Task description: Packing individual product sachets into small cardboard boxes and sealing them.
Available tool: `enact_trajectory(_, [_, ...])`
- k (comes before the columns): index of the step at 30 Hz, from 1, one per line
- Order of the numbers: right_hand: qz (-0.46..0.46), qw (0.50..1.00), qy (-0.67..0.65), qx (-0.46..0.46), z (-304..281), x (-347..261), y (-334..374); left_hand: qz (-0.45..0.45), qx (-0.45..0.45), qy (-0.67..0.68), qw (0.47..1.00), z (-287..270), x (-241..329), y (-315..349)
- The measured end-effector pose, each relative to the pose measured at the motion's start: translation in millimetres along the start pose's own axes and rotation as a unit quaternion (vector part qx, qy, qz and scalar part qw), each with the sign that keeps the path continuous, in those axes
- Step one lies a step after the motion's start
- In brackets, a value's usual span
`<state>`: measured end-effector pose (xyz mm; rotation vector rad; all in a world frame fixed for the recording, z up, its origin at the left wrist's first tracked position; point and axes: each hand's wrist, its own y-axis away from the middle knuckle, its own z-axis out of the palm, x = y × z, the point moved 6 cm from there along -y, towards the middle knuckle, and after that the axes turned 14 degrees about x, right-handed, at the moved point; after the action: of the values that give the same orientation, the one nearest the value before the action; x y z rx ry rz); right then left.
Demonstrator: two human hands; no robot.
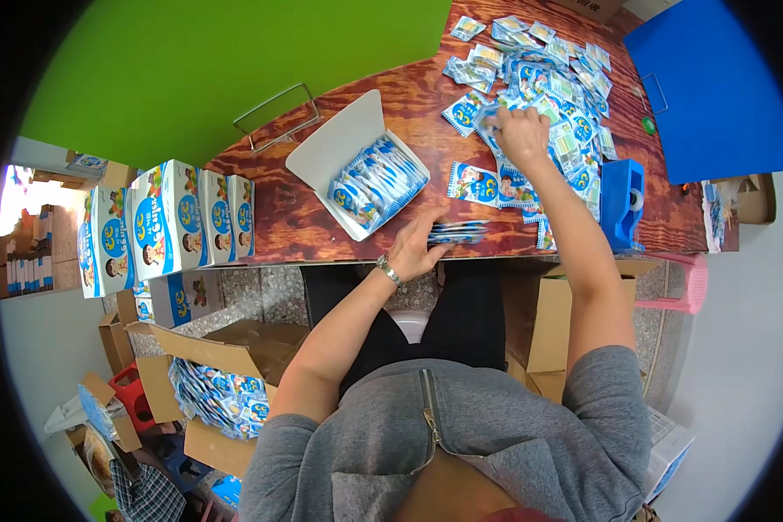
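Near the table's front edge my left hand [415, 250], with a watch on its wrist, is closed around the end of a small stack of blue-and-white sachets [461, 232]. My right hand [524, 139] reaches over a loose pile of the same sachets [570, 109], fingers curled down on a sachet [489, 118] at the pile's left side. Its fingertips are partly hidden. Between the hands lie several flat sachets [474, 183]. Left of them stands an open white carton [354, 228], its lid up, with a row of upright sachets [381, 181] inside.
Several closed cartons [170, 222] line the table's left end. A blue tape dispenser [619, 204] stands at the right, near a blue panel [713, 87]. A green panel [235, 70] with a wire handle borders the far left. A cardboard box of sachets [217, 396] is below left.
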<state>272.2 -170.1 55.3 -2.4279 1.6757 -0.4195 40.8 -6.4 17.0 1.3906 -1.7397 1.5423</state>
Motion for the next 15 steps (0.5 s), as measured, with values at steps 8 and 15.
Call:
enact_trajectory(8, [-0.01,0.929,-0.37,-0.004,-46,3,-7,-0.018,0.004,-0.005,1.0,-2,-6,3])
enact_trajectory(15, [0.157,0.837,-0.51,-0.122,-58,-4,-1,-0.032,-0.002,0.006,0.999,-6,-8,6])
